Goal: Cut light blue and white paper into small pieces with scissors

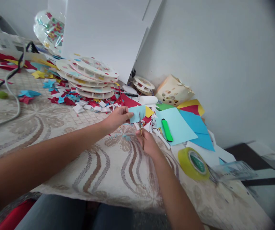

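Between thumb and fingers my left hand (119, 118) pinches a small light blue piece of paper (134, 115) by its left edge. My right hand (148, 141) is closed around the handles of a pair of scissors (140, 126), whose blades point away from me and lie at the paper's lower right part. Whether the blades are cutting through is too small to tell. Below the hands, thin light blue paper strips (126, 137) lie on the tablecloth. Just behind the paper are a yellow scrap (149, 111) and a larger red sheet (130, 101).
A stack of white reels (91, 78) stands behind my left hand among many coloured paper scraps. To the right are light blue sheets (178, 126), a green cutter-like tool (167, 130) and a yellow tape roll (193, 163). A white cable (14, 95) runs along the left.
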The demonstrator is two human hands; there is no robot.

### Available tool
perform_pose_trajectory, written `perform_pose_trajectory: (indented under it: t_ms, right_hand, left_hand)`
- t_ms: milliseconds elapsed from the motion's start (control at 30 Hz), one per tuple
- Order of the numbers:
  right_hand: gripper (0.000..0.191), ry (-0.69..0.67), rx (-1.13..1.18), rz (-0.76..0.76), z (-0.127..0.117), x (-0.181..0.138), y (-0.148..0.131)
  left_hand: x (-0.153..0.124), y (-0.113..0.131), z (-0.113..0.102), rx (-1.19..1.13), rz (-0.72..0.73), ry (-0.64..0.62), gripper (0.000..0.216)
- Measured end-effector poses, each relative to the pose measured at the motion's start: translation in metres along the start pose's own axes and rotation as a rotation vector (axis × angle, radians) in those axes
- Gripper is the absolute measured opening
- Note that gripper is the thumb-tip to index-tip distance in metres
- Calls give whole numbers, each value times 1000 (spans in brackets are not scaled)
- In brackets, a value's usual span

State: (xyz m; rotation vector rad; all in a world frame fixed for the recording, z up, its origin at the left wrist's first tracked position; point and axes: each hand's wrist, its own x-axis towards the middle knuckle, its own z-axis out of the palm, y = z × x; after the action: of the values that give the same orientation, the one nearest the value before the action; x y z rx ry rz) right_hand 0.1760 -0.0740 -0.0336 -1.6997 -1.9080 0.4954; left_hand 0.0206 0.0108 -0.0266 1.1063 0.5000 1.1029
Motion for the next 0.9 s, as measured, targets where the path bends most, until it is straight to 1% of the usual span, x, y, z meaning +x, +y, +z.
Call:
perform_pose_trajectory:
  t_ms: [300, 700, 900]
  right_hand:
    - [38, -8, -30, 9, 0, 1, 0]
    - [34, 3, -18, 12, -1, 1, -2]
    - [36, 3, -2, 25, -1, 1, -3]
  left_hand:
    - [0, 1, 0, -25, -10, 3, 23]
    - [-4, 5, 5, -113, -59, 17, 22]
    - [-4, 5, 6, -157, -68, -14, 21]
